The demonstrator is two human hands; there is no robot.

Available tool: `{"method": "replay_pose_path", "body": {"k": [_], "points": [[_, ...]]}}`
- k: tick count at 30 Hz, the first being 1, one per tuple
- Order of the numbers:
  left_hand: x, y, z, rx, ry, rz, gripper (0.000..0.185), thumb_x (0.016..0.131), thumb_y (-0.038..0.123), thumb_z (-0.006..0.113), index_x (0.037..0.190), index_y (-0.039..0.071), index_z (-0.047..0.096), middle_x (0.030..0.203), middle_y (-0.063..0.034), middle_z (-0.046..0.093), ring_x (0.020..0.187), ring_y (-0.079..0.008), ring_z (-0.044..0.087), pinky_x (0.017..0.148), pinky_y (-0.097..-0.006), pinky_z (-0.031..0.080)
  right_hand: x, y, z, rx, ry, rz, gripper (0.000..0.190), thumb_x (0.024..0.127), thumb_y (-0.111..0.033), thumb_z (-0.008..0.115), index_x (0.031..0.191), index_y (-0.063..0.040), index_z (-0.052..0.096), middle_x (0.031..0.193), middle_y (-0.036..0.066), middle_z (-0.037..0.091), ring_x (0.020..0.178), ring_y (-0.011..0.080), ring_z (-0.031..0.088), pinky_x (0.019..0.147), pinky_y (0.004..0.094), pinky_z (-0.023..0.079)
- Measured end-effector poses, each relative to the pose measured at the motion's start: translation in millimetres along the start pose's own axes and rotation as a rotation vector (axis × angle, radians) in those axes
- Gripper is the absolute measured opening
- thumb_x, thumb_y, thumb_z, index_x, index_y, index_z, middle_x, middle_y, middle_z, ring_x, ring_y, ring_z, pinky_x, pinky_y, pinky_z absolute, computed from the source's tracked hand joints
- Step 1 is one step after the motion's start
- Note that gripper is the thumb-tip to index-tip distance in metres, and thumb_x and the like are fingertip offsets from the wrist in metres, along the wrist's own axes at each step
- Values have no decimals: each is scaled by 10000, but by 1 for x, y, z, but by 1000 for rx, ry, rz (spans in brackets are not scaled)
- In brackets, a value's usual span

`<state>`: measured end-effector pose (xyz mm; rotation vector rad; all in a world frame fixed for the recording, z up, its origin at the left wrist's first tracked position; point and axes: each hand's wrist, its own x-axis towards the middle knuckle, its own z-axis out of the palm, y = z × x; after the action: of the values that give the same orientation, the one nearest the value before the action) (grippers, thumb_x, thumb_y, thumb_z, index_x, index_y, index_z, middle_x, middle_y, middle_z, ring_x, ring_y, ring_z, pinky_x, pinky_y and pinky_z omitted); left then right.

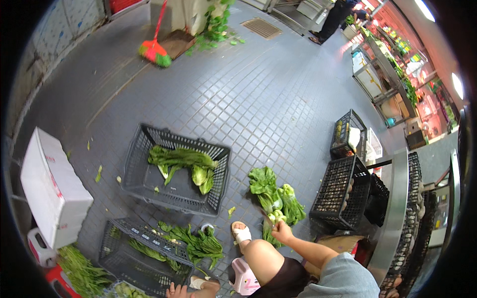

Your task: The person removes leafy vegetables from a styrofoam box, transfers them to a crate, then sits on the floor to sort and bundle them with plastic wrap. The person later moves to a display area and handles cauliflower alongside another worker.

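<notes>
My right hand is closed on a knife, its blade over leafy greens on the tiled floor. Around it lie a bunch of lettuce-like greens and bok choy-like heads with pale bases. My left hand, cut off by the bottom edge, is at the rim of a black plastic basket; its fingers are partly spread, and whether it grips the rim is unclear. Loose leafy greens lie beside that basket. Farther forward, another black basket holds long leafy greens and a small pale-green head.
A white foam box and a bundle of thin greens are at left. A pink plastic stool stands by my knee. Black crates line the right, near a metal stand. A broom and a person are farther off.
</notes>
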<state>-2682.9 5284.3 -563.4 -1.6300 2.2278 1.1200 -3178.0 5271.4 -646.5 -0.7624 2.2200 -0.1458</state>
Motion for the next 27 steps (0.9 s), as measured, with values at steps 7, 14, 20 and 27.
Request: {"method": "replay_pose_path", "body": {"k": [7, 14, 20, 27], "points": [[63, 158, -35, 93, -427, -73, 428, 823, 340, 547, 1125, 36, 551, 1157, -153, 544, 1154, -302, 441, 954, -444, 320, -142, 64, -180, 140, 91, 462, 409, 665, -274, 663, 939, -5, 521, 925, 214, 615, 909, 361, 593, 806, 394, 467], [216, 325, -121, -573, -318, -127, 297, 844, 271, 587, 961, 0, 628, 878, -91, 640, 819, -170, 585, 749, -297, 456, -150, 150, -307, 478, 83, 740, 373, 616, -66, 730, 892, 16, 495, 717, 153, 617, 556, 236, 622, 475, 364, 507], [364, 319, -209, -409, -366, -206, 285, 821, 274, 584, 793, -4, 642, 686, -78, 627, 604, -188, 568, 570, -362, 440, -57, 113, -334, 679, 368, 711, 246, 571, -169, 763, 740, -18, 667, 722, 98, 663, 686, 203, 639, 698, 334, 509], [562, 374, -267, -313, -449, -338, 303, 813, 265, 566, 673, 0, 612, 564, -67, 560, 526, -192, 530, 505, -396, 413, 103, 57, -338, 233, 212, 277, 433, 832, -405, 499, 799, -6, 665, 795, 208, 640, 826, 375, 615, 735, 437, 470]]}}
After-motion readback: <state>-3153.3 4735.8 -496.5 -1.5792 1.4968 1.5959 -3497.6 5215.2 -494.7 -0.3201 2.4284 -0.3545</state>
